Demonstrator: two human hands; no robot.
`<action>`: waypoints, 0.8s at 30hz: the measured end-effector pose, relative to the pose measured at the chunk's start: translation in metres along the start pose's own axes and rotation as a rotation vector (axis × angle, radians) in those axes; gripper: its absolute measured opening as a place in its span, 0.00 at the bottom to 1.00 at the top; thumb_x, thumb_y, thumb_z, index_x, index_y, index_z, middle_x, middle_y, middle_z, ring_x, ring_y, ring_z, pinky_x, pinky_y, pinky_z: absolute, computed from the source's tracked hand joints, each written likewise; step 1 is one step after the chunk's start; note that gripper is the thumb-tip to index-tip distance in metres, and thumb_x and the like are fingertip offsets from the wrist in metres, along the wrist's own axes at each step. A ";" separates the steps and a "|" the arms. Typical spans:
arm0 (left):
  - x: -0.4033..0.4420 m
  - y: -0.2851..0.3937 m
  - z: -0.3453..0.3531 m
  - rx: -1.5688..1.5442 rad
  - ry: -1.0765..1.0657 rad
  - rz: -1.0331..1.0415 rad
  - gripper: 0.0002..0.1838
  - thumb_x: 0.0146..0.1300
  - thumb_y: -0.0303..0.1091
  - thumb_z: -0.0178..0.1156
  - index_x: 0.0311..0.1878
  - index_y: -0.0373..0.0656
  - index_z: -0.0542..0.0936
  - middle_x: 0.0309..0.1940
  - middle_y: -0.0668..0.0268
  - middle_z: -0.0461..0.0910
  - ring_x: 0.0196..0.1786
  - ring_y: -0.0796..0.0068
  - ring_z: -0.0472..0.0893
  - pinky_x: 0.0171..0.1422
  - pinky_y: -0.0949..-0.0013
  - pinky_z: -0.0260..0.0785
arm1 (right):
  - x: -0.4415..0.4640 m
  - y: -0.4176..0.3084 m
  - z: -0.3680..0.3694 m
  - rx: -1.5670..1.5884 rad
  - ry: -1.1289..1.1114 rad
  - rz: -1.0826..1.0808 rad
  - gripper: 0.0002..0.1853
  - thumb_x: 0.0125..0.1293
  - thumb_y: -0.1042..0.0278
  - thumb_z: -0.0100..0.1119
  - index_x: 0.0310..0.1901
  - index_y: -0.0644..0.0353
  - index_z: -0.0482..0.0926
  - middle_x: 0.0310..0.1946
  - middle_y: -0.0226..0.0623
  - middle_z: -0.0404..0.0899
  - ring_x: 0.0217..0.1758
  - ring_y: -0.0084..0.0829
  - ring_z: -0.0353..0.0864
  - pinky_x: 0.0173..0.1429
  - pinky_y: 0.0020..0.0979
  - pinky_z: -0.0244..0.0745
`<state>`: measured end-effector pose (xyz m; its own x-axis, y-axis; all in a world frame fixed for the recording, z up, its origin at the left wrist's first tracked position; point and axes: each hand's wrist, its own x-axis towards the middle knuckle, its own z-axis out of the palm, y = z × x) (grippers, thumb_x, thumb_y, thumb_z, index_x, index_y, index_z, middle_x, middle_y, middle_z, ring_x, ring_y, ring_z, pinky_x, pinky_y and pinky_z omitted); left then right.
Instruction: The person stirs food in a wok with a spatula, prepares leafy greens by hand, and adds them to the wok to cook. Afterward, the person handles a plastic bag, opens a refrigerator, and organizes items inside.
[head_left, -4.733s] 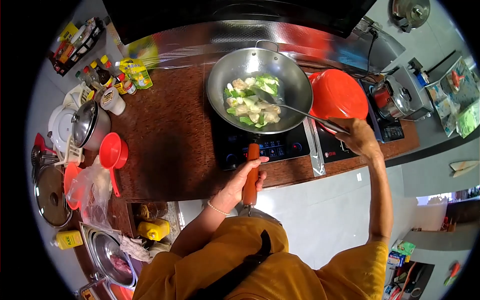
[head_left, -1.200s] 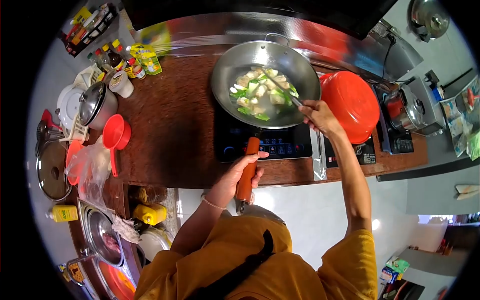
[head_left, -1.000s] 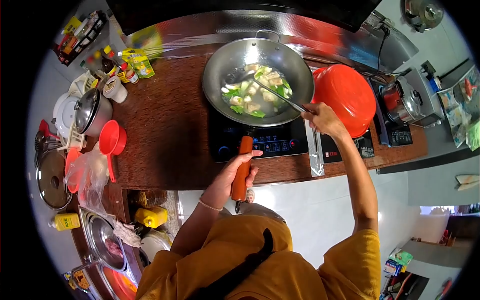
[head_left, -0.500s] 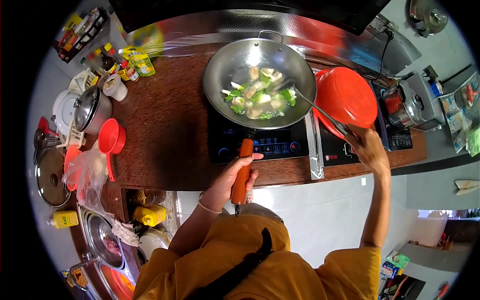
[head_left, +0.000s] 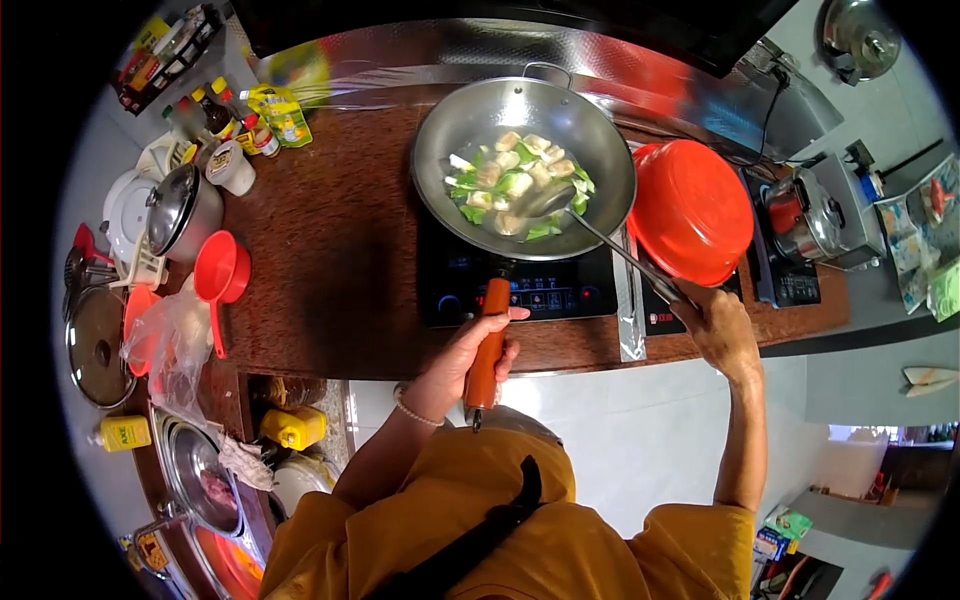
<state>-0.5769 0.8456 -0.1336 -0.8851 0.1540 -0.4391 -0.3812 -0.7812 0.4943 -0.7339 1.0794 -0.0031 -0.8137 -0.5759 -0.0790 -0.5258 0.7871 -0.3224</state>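
A steel wok point(head_left: 450, 130) stands on the black induction cooktop point(head_left: 450, 300). Green leaves and pale browned chunks of food point(head_left: 515, 184) lie in broth inside it. My left hand point(head_left: 480, 355) is wrapped round the wok's orange-brown handle point(head_left: 487, 345), a beaded bracelet on the wrist. In my right hand point(head_left: 722, 333) is the dark handle of a metal spatula or ladle point(head_left: 550, 202); I cannot tell which. Its head rests among the food at the lower right of the wok.
An upturned red basin point(head_left: 695, 212) sits right of the wok, close to my right hand. At left are a lidded pot point(head_left: 185, 215), a red dipper point(head_left: 222, 268) and several sauce bottles point(head_left: 215, 110). A pressure cooker point(head_left: 803, 215) stands far right.
My right hand has come down and slightly left. The utensil's head has shifted lower and left in the food. My left hand keeps its hold on the handle.
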 end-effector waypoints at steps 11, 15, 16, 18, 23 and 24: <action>0.001 -0.001 0.001 0.002 0.003 0.006 0.25 0.64 0.45 0.49 0.60 0.40 0.63 0.23 0.69 0.70 0.18 0.84 0.67 0.22 0.79 0.63 | 0.012 0.006 0.048 0.207 0.039 0.066 0.12 0.61 0.66 0.54 0.44 0.60 0.76 0.26 0.53 0.76 0.34 0.52 0.76 0.36 0.41 0.70; 0.003 -0.003 -0.003 0.027 -0.029 0.035 0.26 0.65 0.44 0.48 0.61 0.39 0.63 0.23 0.69 0.69 0.19 0.84 0.67 0.22 0.79 0.63 | 0.038 0.010 0.071 0.359 0.191 0.087 0.19 0.60 0.65 0.57 0.48 0.70 0.75 0.29 0.56 0.77 0.36 0.45 0.80 0.40 0.37 0.71; 0.002 -0.003 -0.002 0.025 -0.016 0.032 0.26 0.65 0.44 0.48 0.61 0.39 0.62 0.23 0.69 0.69 0.19 0.84 0.67 0.22 0.80 0.63 | 0.041 0.011 0.072 0.351 0.192 0.078 0.18 0.60 0.66 0.56 0.49 0.68 0.74 0.24 0.48 0.73 0.29 0.37 0.74 0.34 0.34 0.68; 0.000 -0.002 0.001 0.020 0.007 0.029 0.26 0.65 0.44 0.48 0.61 0.39 0.62 0.23 0.69 0.69 0.18 0.84 0.67 0.22 0.80 0.63 | 0.046 0.016 0.073 0.333 0.194 0.058 0.17 0.62 0.70 0.53 0.52 0.64 0.74 0.14 0.33 0.64 0.16 0.20 0.64 0.22 0.27 0.62; 0.001 -0.003 0.000 0.041 0.008 0.043 0.26 0.63 0.45 0.49 0.60 0.40 0.63 0.23 0.69 0.69 0.17 0.83 0.67 0.23 0.78 0.65 | 0.040 0.021 0.072 0.281 0.163 0.036 0.17 0.61 0.68 0.55 0.52 0.61 0.75 0.14 0.34 0.65 0.16 0.22 0.65 0.22 0.29 0.63; 0.001 -0.002 -0.001 0.039 0.009 0.035 0.25 0.62 0.44 0.49 0.59 0.40 0.64 0.23 0.69 0.69 0.17 0.82 0.67 0.23 0.77 0.66 | 0.038 0.021 0.071 0.263 0.159 0.044 0.17 0.61 0.67 0.56 0.52 0.61 0.75 0.15 0.36 0.68 0.16 0.25 0.68 0.24 0.30 0.65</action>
<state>-0.5769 0.8470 -0.1356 -0.8957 0.1219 -0.4276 -0.3605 -0.7618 0.5381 -0.7580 1.0579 -0.0799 -0.8736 -0.4847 0.0434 -0.4240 0.7143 -0.5568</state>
